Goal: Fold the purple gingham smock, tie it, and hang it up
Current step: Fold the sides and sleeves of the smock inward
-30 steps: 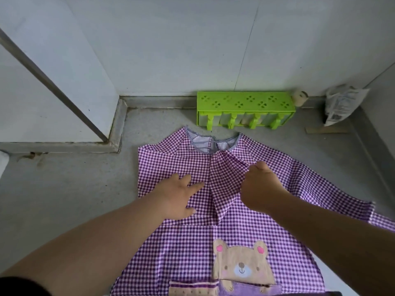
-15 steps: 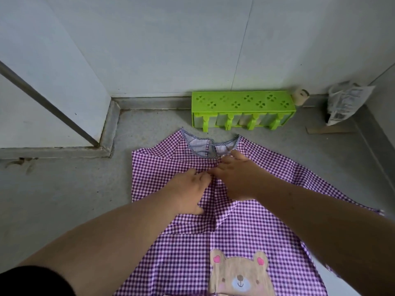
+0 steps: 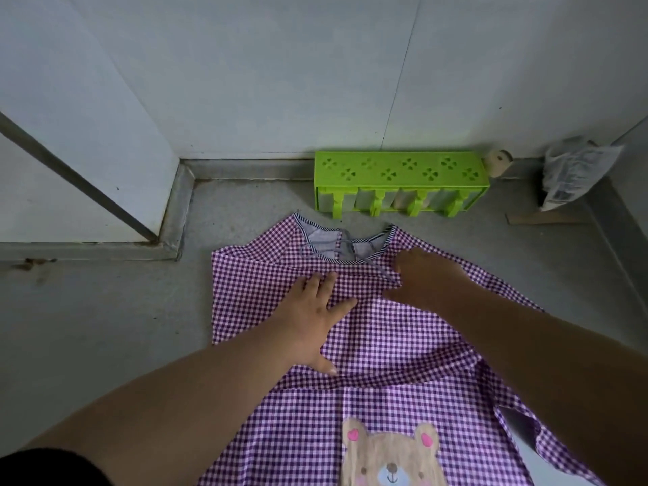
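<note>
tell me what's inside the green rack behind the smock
Through the front slots of the green rack, pale translucent compartments show, with a small beige shape low in one. Its perforated top and front posts cover the rest, so the contents cannot be told.

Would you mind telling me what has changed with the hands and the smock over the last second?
The right hand, a fist pinching cloth a second ago, moved up towards the neckline and then right, and now presses the smock near the collar. The left hand stayed flat on the chest, fingers spread. The centre pleat has been smoothed out. The green rack and the bag by the wall have not moved.
</note>
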A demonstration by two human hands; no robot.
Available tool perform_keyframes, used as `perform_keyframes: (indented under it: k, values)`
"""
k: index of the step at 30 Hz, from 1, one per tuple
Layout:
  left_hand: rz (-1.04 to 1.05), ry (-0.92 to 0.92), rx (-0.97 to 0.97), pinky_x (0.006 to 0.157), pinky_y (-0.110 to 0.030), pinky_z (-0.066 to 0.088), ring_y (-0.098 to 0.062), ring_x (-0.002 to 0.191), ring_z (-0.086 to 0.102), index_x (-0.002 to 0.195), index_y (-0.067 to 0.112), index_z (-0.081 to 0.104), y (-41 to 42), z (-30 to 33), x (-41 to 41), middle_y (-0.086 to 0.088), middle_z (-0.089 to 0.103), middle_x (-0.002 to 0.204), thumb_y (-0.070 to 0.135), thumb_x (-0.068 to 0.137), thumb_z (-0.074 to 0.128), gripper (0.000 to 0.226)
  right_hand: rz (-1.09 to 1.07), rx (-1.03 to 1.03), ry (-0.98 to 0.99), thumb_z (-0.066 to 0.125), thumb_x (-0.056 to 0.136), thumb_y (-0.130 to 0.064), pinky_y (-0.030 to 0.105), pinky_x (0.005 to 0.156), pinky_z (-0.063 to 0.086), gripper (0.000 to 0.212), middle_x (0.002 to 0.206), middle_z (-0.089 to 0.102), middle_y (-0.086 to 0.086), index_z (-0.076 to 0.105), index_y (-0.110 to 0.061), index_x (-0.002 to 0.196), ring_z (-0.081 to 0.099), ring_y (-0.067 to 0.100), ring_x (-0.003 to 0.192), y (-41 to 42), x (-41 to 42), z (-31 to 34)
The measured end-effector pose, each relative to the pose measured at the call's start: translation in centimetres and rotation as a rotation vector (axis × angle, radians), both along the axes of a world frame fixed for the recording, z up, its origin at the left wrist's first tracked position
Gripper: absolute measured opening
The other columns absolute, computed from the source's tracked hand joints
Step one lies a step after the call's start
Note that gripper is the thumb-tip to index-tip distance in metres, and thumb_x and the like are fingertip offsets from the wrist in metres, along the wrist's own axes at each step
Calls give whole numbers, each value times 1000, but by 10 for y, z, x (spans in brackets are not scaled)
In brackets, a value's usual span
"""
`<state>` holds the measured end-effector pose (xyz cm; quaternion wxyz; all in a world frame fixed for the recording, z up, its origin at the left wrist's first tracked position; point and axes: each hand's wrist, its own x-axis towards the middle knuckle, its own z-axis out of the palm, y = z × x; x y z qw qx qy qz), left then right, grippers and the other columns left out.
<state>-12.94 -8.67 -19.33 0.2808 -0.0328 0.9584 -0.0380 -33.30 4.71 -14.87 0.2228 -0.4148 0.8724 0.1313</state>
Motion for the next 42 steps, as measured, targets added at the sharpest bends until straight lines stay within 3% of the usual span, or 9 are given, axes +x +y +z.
perform_keyframes:
  k: [8, 11, 14, 19, 29, 34, 36, 39, 42]
  values:
    - [84, -36, 90, 125, -68, 10, -46, 158, -18, 163, 36, -19, 0, -5, 5, -17, -36, 167, 88, 72, 66, 134, 21, 100, -238, 50, 96, -40, 38, 81, 58, 26, 83, 62, -2, 62, -21, 83, 69, 20, 89, -36, -12, -15]
    - [84, -31, 90, 125, -69, 10, -46, 157, -19, 163, 37, -19, 0, -5, 6, -17, -39, 165, 87, 72, 66, 135, 11, 88, -306, 55, 104, -25, 23, 62, 50, 17, 83, 65, -5, 69, -16, 104, 59, 9, 67, -60, -34, 9]
    - [97, -45, 93, 125, -69, 7, -46, 156, -22, 161, 38, -23, 0, -7, 5, -16, -42, 163, 88, 71, 67, 136, -289, -184, -295, 53, 102, -28, 35, 70, 54, 29, 89, 69, 5, 71, -6, 107, 64, 22, 77, -83, -60, 24]
    - [97, -50, 97, 126, -68, 6, -46, 156, -24, 160, 38, -24, 1, -6, 6, -16, -43, 163, 88, 72, 66, 136, 56, 28, -97, 62, 89, -64, 33, 75, 51, 39, 90, 66, 0, 64, -26, 89, 65, 22, 86, -79, -14, 12]
    - [100, -26, 90, 125, -69, 7, -47, 156, -23, 160, 39, -25, -1, -13, 8, -18, -40, 164, 91, 69, 63, 137, -37, 102, -240, 57, 99, -28, 34, 72, 49, 17, 81, 62, -2, 67, -14, 96, 61, 21, 82, -88, -34, 9]
    - [97, -38, 82, 125, -69, 4, -46, 156, -23, 160, 39, -25, -2, -15, 8, -17, -40, 164, 93, 69, 62, 137, -718, -783, -383, 66, 97, -21, 36, 81, 59, 14, 113, 70, 6, 63, -16, 110, 71, 20, 89, -92, -44, 36]
    - [99, -42, 81, 125, -70, 3, -46, 156, -24, 159, 40, -26, -3, -16, 8, -17, -41, 164, 95, 68, 60, 137, -520, -917, -162, 67, 95, -27, 32, 84, 51, 33, 130, 54, -1, 54, -24, 125, 59, 12, 99, -84, -16, 41]
    - [96, 6, 113, 126, -65, -2, -41, 158, -22, 162, 39, -21, -9, -17, 13, -15, -36, 167, 95, 70, 55, 132, 2, -538, 12, 59, 97, -29, 36, 78, 54, 29, 119, 55, -2, 53, -29, 125, 60, 17, 96, -56, 46, 29]
    - [126, 36, 128, 127, -51, -13, -33, 160, -21, 165, 33, -16, -23, -12, 30, -11, -31, 170, 92, 79, 48, 123, 80, -105, -60, 61, 91, -40, 45, 83, 57, 43, 123, 56, 4, 49, -23, 129, 62, 28, 110, -23, 96, 4]
